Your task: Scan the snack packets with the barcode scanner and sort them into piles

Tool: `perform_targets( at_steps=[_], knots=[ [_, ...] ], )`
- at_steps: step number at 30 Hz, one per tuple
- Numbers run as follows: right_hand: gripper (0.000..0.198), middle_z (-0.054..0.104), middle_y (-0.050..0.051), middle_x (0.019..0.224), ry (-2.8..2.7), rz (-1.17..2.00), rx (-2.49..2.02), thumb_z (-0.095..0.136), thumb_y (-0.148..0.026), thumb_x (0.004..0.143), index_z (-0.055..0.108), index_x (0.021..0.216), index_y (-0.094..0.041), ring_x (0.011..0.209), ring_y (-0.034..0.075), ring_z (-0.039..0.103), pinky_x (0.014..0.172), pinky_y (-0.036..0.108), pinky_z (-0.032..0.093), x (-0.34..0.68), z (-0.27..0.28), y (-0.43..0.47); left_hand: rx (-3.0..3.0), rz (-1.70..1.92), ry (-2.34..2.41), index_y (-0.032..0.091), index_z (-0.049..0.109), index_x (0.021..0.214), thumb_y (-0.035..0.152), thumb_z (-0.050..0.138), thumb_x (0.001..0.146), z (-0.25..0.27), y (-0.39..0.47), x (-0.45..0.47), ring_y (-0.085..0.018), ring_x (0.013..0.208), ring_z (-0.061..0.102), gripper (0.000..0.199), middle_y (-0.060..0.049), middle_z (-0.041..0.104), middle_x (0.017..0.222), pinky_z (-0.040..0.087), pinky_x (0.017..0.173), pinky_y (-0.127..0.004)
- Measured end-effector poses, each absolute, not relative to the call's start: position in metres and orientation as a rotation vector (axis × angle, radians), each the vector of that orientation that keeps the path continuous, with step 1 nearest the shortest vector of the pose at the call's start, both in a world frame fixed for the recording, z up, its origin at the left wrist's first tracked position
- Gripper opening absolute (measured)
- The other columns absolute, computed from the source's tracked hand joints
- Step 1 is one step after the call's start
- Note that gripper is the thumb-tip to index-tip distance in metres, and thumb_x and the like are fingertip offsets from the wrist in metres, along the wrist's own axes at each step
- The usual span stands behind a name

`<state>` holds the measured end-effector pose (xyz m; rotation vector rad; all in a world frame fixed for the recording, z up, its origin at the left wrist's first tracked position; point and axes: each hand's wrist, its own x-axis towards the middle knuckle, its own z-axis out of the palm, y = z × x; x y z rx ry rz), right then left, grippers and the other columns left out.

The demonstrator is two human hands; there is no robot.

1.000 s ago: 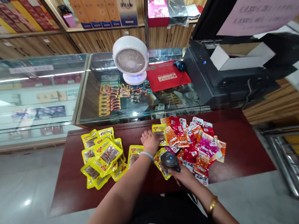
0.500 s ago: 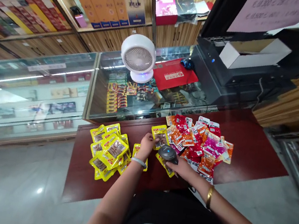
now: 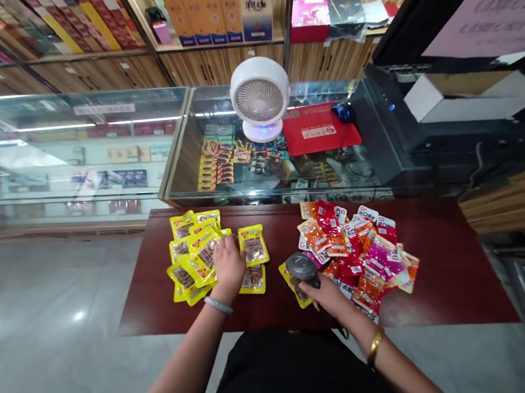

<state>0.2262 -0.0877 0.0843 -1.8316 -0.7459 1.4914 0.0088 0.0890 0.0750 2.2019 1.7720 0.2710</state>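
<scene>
My left hand [image 3: 229, 264] is over the right side of a pile of yellow snack packets [image 3: 187, 278], its fingers curled on the upper yellow packet [image 3: 208, 253]; the fingertips are partly hidden. Just right of this hand lies a yellow packet [image 3: 254, 244], with a second one [image 3: 253, 281] below it. My right hand [image 3: 322, 293] is closed around the handle of a dark barcode scanner [image 3: 303, 267]. Beneath the scanner's head lies another yellow packet [image 3: 299, 294], partly covered by it.
A heap of red, orange and purple snack packets [image 3: 358, 257] lies right of the scanner on the dark red table [image 3: 457, 271]. Behind stand a glass counter [image 3: 290, 181], a white fan [image 3: 261, 98], a red mat [image 3: 322, 132] and a dark machine with a white box [image 3: 472, 101].
My left hand has let go of a yellow packet near the scanner and moved left to the pile. That packet now lies farther left. The right hand still holds the scanner.
</scene>
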Motion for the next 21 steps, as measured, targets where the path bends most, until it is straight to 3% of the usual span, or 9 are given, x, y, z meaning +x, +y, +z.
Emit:
perform_targets(
  at_steps=[4,10,13,16,21],
  knots=[
    [0.033,0.047,-0.009,0.041,-0.619,1.441,-1.883,0.065,-0.051,0.079,0.057,0.085,-0.02,0.035,0.011,0.045,0.042,0.024,0.036,0.245,0.077,-0.107,2.395,0.146,1.434,0.017,0.059,0.108,0.036,0.066,0.082,0.068,0.064,0.042,-0.027,0.108,0.054,0.033,-0.011,0.062,0.107,0.039,0.097,-0.038],
    [0.036,0.048,-0.009,0.041,-0.575,1.414,-1.911,0.063,-0.055,0.078,0.051,0.079,-0.021,0.035,0.012,0.046,0.043,0.024,0.037,0.256,0.073,-0.136,2.485,-0.168,1.189,0.015,0.062,0.102,0.043,0.072,0.076,0.039,0.029,0.091,-0.028,0.107,0.053,0.04,-0.014,0.06,0.112,0.04,0.093,-0.038],
    [0.035,0.048,-0.009,0.04,-0.573,1.412,-1.931,0.063,-0.053,0.079,0.051,0.084,-0.021,0.035,0.012,0.046,0.044,0.024,0.037,0.253,0.074,-0.147,2.451,-0.292,1.176,0.015,0.061,0.095,0.037,0.068,0.081,0.036,0.032,0.094,-0.026,0.102,0.057,0.027,-0.013,0.063,0.104,0.041,0.088,-0.035],
    [0.035,0.048,-0.01,0.041,-0.54,1.423,-1.949,0.064,-0.05,0.078,0.052,0.09,-0.02,0.036,0.012,0.046,0.043,0.024,0.036,0.248,0.078,-0.153,2.297,-0.372,1.238,0.018,0.058,0.098,0.026,0.054,0.09,0.04,0.045,0.089,-0.02,0.083,0.063,0.012,-0.008,0.067,0.088,0.04,0.074,-0.029],
    [0.039,0.052,-0.008,0.045,-0.616,1.52,-1.887,0.069,-0.045,0.075,0.058,0.099,-0.017,0.038,0.011,0.047,0.042,0.022,0.035,0.238,0.081,-0.151,2.092,-0.193,1.379,0.021,0.055,0.095,0.023,0.054,0.089,0.051,0.064,0.072,-0.016,0.076,0.063,0.007,-0.003,0.068,0.086,0.036,0.064,-0.025]
  ],
)
